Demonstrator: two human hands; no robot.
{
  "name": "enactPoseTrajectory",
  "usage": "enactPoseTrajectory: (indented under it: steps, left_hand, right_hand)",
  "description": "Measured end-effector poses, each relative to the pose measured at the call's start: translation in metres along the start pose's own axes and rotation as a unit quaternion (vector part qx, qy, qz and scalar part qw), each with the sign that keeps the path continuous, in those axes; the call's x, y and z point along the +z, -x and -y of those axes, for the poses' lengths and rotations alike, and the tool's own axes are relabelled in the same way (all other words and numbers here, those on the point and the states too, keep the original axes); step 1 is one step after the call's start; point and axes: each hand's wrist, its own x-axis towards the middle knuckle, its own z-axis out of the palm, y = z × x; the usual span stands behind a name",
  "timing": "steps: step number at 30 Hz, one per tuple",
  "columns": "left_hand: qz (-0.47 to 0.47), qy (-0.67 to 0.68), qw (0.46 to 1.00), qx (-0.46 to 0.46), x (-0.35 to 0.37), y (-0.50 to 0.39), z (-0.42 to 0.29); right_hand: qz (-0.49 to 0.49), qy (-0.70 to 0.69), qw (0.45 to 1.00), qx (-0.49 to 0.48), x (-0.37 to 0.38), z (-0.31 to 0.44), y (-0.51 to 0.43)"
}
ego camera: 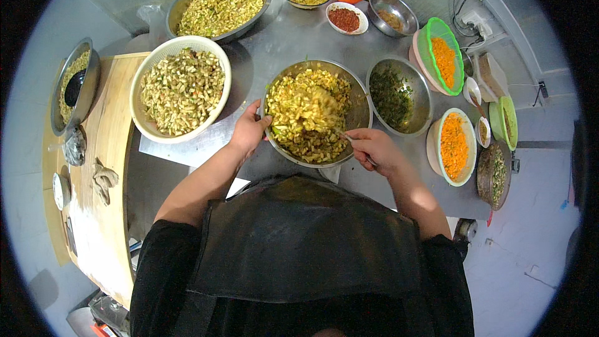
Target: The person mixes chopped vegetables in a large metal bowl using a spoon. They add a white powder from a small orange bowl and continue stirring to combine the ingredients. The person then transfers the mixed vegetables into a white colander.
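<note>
Before me on the steel table stands a metal mixing bowl (pixel 360 103) of chopped yellow-green vegetable filling (pixel 304 98), with darker brown pieces near its front. My left hand (pixel 252 127) grips the bowl's left rim, thumb on top. In my right hand (pixel 374 150), at the front right of the rim, is the metal handle (pixel 370 161) of a utensil; its far end is hidden in the filling. Part of the filling looks blurred. Touching or close to the bowl's right side is a steel bowl of chopped dark greens (pixel 390 98).
Left of me, a cream colander (pixel 140 107) holds diced filling, with a large steel basin (pixel 175 11) behind it. Orange shreds fill a green basket (pixel 433 23) and a pale bowl (pixel 433 150) at right. Red flakes lie in a white bowl (pixel 334 28). A wooden table (pixel 100 140) bears a cloth (pixel 104 180).
</note>
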Motion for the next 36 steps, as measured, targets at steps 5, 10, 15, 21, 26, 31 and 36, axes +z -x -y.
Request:
enactPoseTrajectory:
  steps: [5,10,15,21,26,31,36]
  left_hand:
    - [-0.007,-0.012,1.0,-0.002,0.0,0.0,0.001]
    - [-0.016,-0.016,1.0,-0.009,0.0,0.001,-0.001]
    - [0.015,0.022,1.0,-0.01,-0.001,0.002,-0.002]
    - [0.034,-0.006,0.999,-0.016,-0.004,-0.001,-0.001]
    - [0.054,0.006,0.998,-0.032,-0.01,-0.001,-0.005]
    - [0.05,-0.006,0.998,-0.032,-0.012,0.002,-0.006]
    - [0.041,0.018,0.998,-0.032,-0.008,0.0,-0.004]
  right_hand:
    - [-0.217,0.558,0.788,-0.141,0.007,-0.012,0.007]
    - [-0.231,0.648,0.719,-0.097,0.008,-0.054,-0.003]
    - [-0.247,0.648,0.711,-0.117,0.001,-0.075,0.006]
    - [-0.285,0.522,0.778,-0.2,0.012,-0.028,-0.024]
    - [-0.177,0.595,0.763,-0.182,0.042,0.015,-0.062]
    - [-0.028,0.749,0.643,-0.157,0.038,0.022,-0.021]
    - [-0.126,0.745,0.636,-0.158,0.025,0.025,0.007]
